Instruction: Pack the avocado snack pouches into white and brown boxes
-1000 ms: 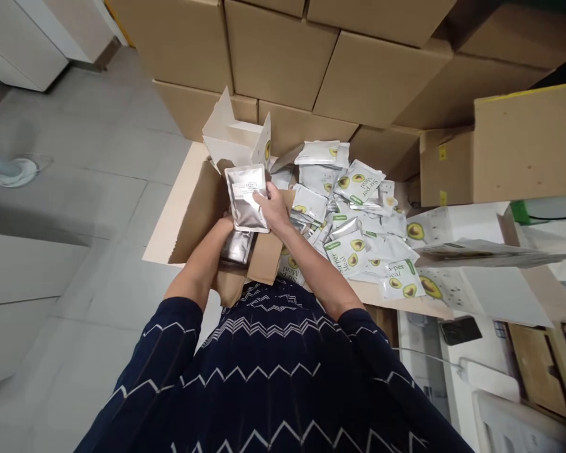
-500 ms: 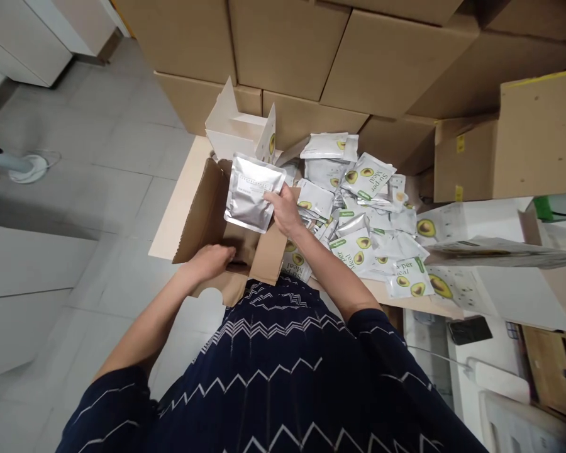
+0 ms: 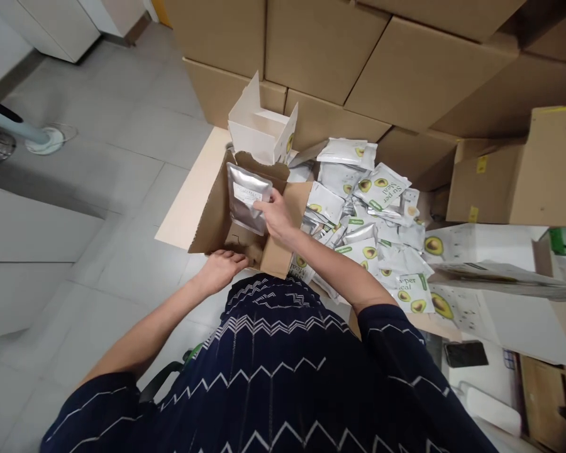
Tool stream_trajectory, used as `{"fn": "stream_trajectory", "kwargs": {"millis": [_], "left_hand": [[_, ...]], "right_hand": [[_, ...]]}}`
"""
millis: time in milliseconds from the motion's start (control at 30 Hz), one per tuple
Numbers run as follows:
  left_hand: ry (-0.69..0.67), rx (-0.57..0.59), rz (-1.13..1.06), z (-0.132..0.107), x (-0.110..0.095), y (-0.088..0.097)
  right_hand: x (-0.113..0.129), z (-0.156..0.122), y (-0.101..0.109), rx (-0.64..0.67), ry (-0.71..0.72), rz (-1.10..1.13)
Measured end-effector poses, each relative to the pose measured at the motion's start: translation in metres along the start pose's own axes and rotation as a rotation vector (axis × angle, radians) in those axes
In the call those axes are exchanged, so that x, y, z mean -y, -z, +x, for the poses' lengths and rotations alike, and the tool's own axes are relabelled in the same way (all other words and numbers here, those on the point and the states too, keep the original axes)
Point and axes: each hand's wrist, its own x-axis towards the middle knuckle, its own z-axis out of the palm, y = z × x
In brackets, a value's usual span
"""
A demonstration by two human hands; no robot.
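Observation:
My right hand (image 3: 274, 216) pinches a silver foil pouch (image 3: 246, 198) with a white label and holds it inside the open brown cardboard box (image 3: 214, 214) on the table's near left corner. My left hand (image 3: 221, 267) rests on the box's near flap, fingers curled over its edge. A heap of white pouches printed with avocados (image 3: 368, 220) lies on the table just right of the box.
A small white open carton (image 3: 259, 129) stands behind the brown box. Large stacked cardboard boxes (image 3: 358, 56) wall off the far side. White printed flat cartons (image 3: 490, 277) lie at right. Grey tiled floor (image 3: 99, 157) spreads to the left, with a fan base (image 3: 47, 139).
My right hand has lowered the silver pouch from above the box down into it. My left hand came out of the box and now grips its near flap.

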Motion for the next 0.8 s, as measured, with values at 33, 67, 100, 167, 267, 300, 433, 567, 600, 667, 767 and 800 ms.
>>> {"fn": "stream_trajectory", "kwargs": {"millis": [33,67,100,167,267,300,433,567,600,667,767,800], "left_hand": [[0.0,-0.029,0.002,0.002,-0.003,-0.004],[0.0,-0.046,0.007,0.003,-0.006,-0.007],[0.005,-0.057,0.014,0.005,-0.009,-0.009],[0.03,-0.086,0.034,0.008,-0.014,-0.013],[0.064,-0.119,0.077,0.011,-0.019,-0.017],[0.076,-0.127,0.086,0.012,-0.02,-0.018],[0.117,-0.105,0.081,0.013,-0.021,-0.019],[0.149,-0.033,0.034,0.009,-0.019,-0.012],[0.154,-0.023,0.024,0.008,-0.018,-0.009],[0.16,-0.02,0.015,0.005,-0.015,-0.003],[0.173,-0.045,0.032,0.002,-0.013,0.003],[0.182,-0.058,0.043,0.001,-0.012,0.004]], "right_hand": [[-0.005,-0.002,-0.003,0.012,-0.02,-0.013],[-0.011,-0.005,-0.005,0.03,-0.049,-0.032],[-0.018,-0.009,-0.007,0.052,-0.091,-0.058],[-0.032,-0.018,-0.008,0.093,-0.205,-0.159],[-0.042,-0.028,-0.007,0.19,-0.325,-0.414],[-0.041,-0.029,-0.007,0.251,-0.305,-0.489],[-0.023,-0.025,-0.01,0.501,-0.139,-0.668],[0.002,-0.021,-0.009,0.598,-0.04,-0.942],[0.007,-0.021,-0.008,0.632,-0.003,-1.027],[0.016,-0.022,-0.006,0.727,0.056,-1.193],[0.022,-0.023,-0.008,0.9,0.057,-1.445],[0.022,-0.024,-0.011,0.941,0.041,-1.514]]}}
